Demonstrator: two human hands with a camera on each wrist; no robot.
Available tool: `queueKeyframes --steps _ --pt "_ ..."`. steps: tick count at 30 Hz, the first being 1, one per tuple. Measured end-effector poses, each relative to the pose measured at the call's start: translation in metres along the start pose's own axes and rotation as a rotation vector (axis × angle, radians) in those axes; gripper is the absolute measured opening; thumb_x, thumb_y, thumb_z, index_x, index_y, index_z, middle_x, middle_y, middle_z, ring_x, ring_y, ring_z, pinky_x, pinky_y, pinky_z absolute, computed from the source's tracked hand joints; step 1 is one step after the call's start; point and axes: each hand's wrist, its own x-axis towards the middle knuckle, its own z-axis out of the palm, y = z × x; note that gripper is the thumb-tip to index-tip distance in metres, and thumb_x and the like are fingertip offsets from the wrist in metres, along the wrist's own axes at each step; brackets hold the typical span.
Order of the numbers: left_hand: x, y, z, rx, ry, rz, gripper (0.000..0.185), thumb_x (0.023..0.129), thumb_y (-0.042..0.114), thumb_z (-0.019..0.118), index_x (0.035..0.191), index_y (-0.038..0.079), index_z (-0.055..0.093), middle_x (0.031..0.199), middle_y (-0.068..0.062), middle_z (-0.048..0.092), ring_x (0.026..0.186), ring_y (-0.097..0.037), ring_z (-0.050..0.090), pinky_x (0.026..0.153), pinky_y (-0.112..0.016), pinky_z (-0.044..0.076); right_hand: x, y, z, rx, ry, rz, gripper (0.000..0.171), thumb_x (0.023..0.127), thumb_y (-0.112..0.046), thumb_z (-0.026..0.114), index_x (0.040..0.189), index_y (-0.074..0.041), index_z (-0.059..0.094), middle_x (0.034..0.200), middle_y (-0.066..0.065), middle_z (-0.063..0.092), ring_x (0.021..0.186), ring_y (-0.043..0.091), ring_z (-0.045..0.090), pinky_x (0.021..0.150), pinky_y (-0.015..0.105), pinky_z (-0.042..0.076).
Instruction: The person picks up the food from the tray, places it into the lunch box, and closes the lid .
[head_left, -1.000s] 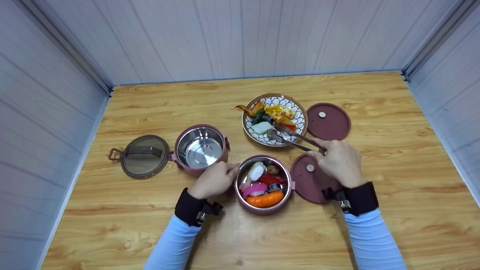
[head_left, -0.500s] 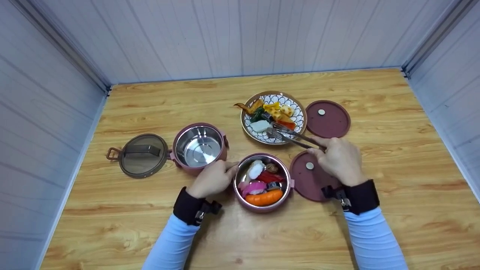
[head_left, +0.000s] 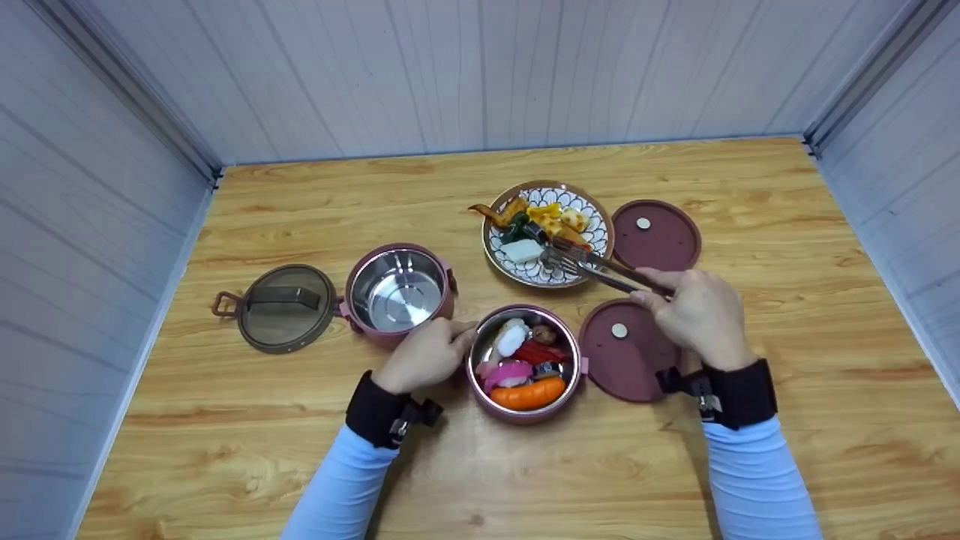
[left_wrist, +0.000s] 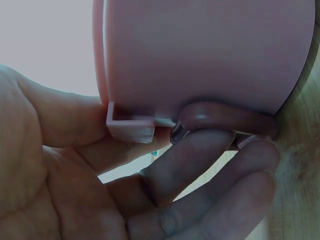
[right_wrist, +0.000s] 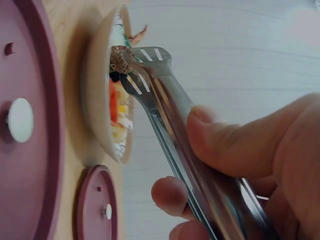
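Beyond the filled pot [head_left: 523, 418], I have tongs [right_wrist: 172, 111] over the plate [head_left: 555, 277], the right hand [head_left: 701, 315] curled round them, presumably to avoid touching food [head_left: 549, 214]; left of that pot, the left hand [head_left: 426, 356] grips its handle [left_wrist: 225, 117], seemingly for steadiness.

A steel-lined pink pot [head_left: 406, 294] stands left of the middle of the wood-grain table [head_left: 225, 457]. A smoky see-through lid [head_left: 270, 326] with a bar handle lies to its left, seemingly touching its side, though contact is hard to judge. To the right, two round maroon lids [head_left: 667, 246] [head_left: 626, 367] bear pale knobs [head_left: 643, 223] [head_left: 619, 330]. Pale streaked panels [head_left: 480, 82] wall the back and both sides.
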Motion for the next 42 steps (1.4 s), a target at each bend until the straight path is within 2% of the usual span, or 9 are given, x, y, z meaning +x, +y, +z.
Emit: queueKeyframes --steps 4,9,11,17,22,26,33,38,42 --pt "0.000 -0.001 0.000 0.002 -0.004 -0.011 0.036 0.103 0.024 0.051 0.067 0.018 0.053 0.057 0.008 0.037 0.056 -0.009 0.044 0.056 -0.030 0.038 -0.003 0.001 -0.011 0.068 0.012 -0.042 0.032 0.084 -0.030 0.080 0.114 -0.019 0.077 0.103 0.009 0.074 0.055 0.021 0.050 0.045 0.036 0.031" --pt "0.000 0.000 -0.001 0.002 -0.007 -0.024 0.032 0.103 0.025 0.051 0.073 0.016 0.061 0.058 0.008 0.038 0.056 -0.010 0.045 0.058 -0.031 0.040 -0.011 -0.003 -0.026 0.136 -0.025 -0.120 0.029 0.086 -0.029 0.079 0.114 -0.020 0.077 0.075 0.004 0.069 0.049 0.013 0.041 0.045 0.031 0.031" --pt "0.000 0.000 -0.001 0.001 -0.008 -0.025 0.032 0.103 0.025 0.051 0.074 0.016 0.061 0.058 0.008 0.038 0.056 -0.010 0.046 0.057 -0.031 0.040 -0.014 -0.006 -0.032 0.161 -0.079 -0.126 0.029 0.087 -0.031 0.078 0.114 -0.020 0.077 0.069 -0.001 0.063 0.047 0.011 0.039 0.043 0.030 0.031" --pt "0.000 -0.001 -0.001 0.004 -0.003 -0.016 0.037 0.103 0.025 0.051 0.067 0.018 0.053 0.056 0.008 0.038 0.054 -0.010 0.044 0.055 -0.030 0.038 -0.020 -0.015 -0.039 0.235 -0.331 -0.121 0.034 0.087 -0.037 0.076 0.119 -0.026 0.074 0.063 -0.005 0.057 0.041 0.005 0.033 0.035 0.025 0.031" --pt "0.000 -0.001 0.000 0.004 0.000 0.019 0.037 0.103 0.023 0.050 0.066 0.020 0.050 0.057 0.009 0.036 0.055 -0.009 0.042 0.055 -0.029 0.035 -0.018 -0.020 -0.031 0.182 -0.431 -0.214 0.030 0.087 -0.033 0.077 0.117 -0.029 0.075 0.066 -0.010 0.057 0.044 0.003 0.033 0.040 0.025 0.032" --pt "0.000 -0.001 0.000 0.000 -0.003 0.039 0.036 0.103 0.022 0.050 0.067 0.019 0.050 0.058 0.010 0.035 0.055 -0.009 0.041 0.056 -0.029 0.035 -0.015 -0.025 -0.021 0.137 -0.469 -0.258 0.028 0.087 -0.028 0.077 0.115 -0.026 0.077 0.067 -0.011 0.055 0.048 0.005 0.036 0.044 0.026 0.032" --pt "0.001 -0.002 -0.001 -0.005 -0.021 0.038 0.030 0.104 0.021 0.049 0.077 0.013 0.061 0.060 0.009 0.036 0.055 -0.010 0.040 0.055 -0.029 0.034 -0.011 -0.028 -0.009 0.118 -0.529 -0.250 0.030 0.088 -0.033 0.076 0.117 -0.027 0.075 0.063 -0.011 0.049 0.052 0.008 0.040 0.050 0.029 0.035" --pt "0.001 -0.002 -0.002 0.009 -0.019 0.011 0.026 0.104 0.022 0.049 0.093 0.011 0.070 0.060 0.008 0.035 0.056 -0.010 0.040 0.057 -0.031 0.036 -0.013 -0.024 -0.016 0.119 -0.515 -0.241 0.032 0.087 -0.031 0.077 0.119 -0.025 0.075 0.069 -0.010 0.055 0.053 0.008 0.042 0.050 0.029 0.036" --pt "0.001 -0.002 -0.002 0.008 -0.023 -0.006 0.028 0.104 0.023 0.049 0.095 0.010 0.072 0.060 0.007 0.035 0.056 -0.011 0.040 0.058 -0.032 0.037 -0.014 -0.025 -0.019 0.109 -0.494 -0.232 0.028 0.087 -0.027 0.077 0.115 -0.024 0.077 0.067 -0.009 0.054 0.051 0.008 0.041 0.047 0.027 0.033"
